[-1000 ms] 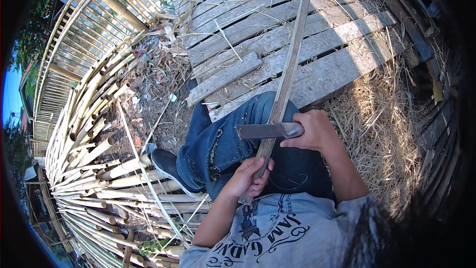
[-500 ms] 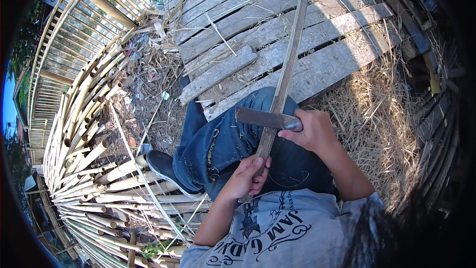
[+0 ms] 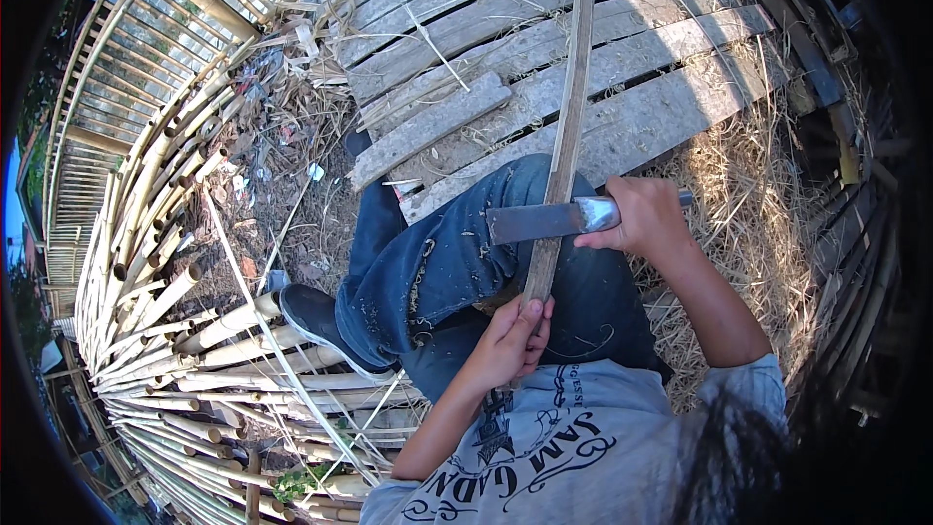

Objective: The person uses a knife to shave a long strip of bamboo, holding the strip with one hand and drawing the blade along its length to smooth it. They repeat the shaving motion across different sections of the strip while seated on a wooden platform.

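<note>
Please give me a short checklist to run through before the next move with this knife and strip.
1. Strip gripped in the left hand: ok.
2. Knife gripped in the right hand: ok.
3. Left hand apart from the blade: ok, a gap shows.
4. Jeans out from under the blade: not ok, they show beneath it.
5. Strip's far end unobstructed: cannot tell, out of frame.

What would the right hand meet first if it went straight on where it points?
The right hand points leftward, so probably the long strip, which its broad-bladed tool already crosses; depth is unclear, so the hand might pass above.
</note>
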### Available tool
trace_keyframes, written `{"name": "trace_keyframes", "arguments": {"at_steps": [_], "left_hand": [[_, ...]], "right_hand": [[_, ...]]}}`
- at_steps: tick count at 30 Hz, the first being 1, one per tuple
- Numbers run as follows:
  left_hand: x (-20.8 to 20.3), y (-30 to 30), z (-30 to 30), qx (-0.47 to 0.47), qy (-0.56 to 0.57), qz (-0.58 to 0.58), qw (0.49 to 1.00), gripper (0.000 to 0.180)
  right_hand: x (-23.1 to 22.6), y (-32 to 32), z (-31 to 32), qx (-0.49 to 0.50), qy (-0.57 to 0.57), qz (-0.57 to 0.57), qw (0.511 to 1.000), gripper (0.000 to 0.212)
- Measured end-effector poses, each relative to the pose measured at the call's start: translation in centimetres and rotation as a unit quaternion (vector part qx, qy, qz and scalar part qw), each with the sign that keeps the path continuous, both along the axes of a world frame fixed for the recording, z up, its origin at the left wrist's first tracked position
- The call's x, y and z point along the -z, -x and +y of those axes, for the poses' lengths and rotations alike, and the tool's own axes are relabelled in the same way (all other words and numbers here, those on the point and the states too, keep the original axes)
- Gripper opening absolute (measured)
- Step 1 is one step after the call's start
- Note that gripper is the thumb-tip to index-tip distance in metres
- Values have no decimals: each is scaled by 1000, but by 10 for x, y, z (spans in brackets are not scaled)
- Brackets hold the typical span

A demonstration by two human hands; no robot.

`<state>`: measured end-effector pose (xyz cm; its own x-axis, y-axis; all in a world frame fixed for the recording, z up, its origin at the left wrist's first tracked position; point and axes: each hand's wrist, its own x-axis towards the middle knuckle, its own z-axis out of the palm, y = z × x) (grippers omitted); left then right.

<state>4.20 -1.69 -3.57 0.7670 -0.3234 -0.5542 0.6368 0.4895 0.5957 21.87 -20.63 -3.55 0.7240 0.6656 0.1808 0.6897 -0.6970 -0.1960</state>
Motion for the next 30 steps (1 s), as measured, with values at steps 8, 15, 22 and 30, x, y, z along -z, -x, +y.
{"name": "trace_keyframes", "arguments": {"at_steps": [8,15,22,30], "left_hand": [[-1,3,-4,-5,-12,-3,1000,28],[-2,2,-6,-2,-11,0,1000,28],[7,40,-10,22,-30,-2,999,28],[7,6,-9,22,106,39,993,34]], "right_hand": [[9,-13,-2,-26,-9,-36,999,85],[5,-17,-5,-14,-2,-1,1000,86],[-24,-110,-63,359,68,-3,931,74],[-23,-15,-38,178,-96,143,969,82]]}}
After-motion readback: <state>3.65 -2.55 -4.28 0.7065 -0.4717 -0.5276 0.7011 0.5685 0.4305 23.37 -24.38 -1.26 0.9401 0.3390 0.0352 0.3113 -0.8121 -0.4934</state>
